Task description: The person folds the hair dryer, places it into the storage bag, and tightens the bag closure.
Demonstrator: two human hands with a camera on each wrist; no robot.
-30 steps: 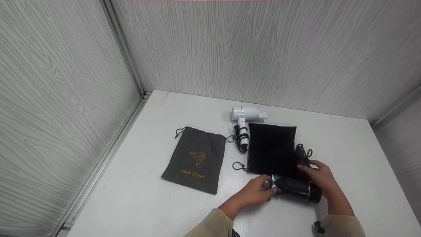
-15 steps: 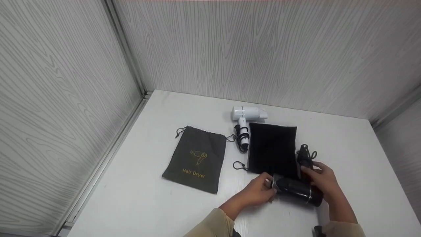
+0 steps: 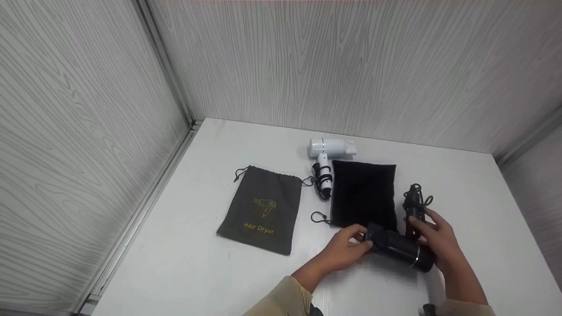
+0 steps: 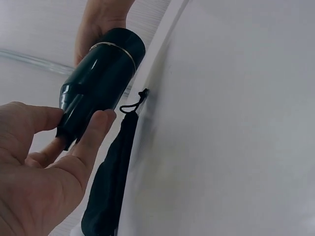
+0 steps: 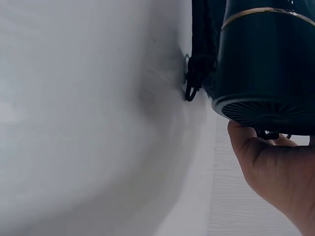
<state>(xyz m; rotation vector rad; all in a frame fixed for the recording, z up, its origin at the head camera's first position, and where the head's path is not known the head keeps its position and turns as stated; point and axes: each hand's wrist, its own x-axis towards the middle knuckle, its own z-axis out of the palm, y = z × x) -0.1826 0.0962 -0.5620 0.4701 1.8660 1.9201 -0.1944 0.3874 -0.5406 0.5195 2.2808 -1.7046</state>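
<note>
Black dryer (image 3: pixel 395 245) lies barrel (image 3: pixel 401 249) on 10–4 o'clock, handle (image 3: pixel 414 208) to 12. Left hand (image 3: pixel 344 250) pinches nozzle (image 3: pixel 376 235), right hand (image 3: pixel 442 239) grips handle, neither nearer

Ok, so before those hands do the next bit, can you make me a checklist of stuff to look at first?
1. Left hand steadying the nozzle of the black hair dryer: ok, its fingers pinch it.
2. Right hand on the handle: ok, it grips there.
3. Cord gathered up: ok, bundled at the handle, though loops stick out.
4. Black bag open at its mouth: cannot tell, the opening doesn't show.
5. White hair dryer well apart from the black bag: not ok, it lies close beside it.
6. Grey bag away from both hands: ok, it lies off to the left.
</note>
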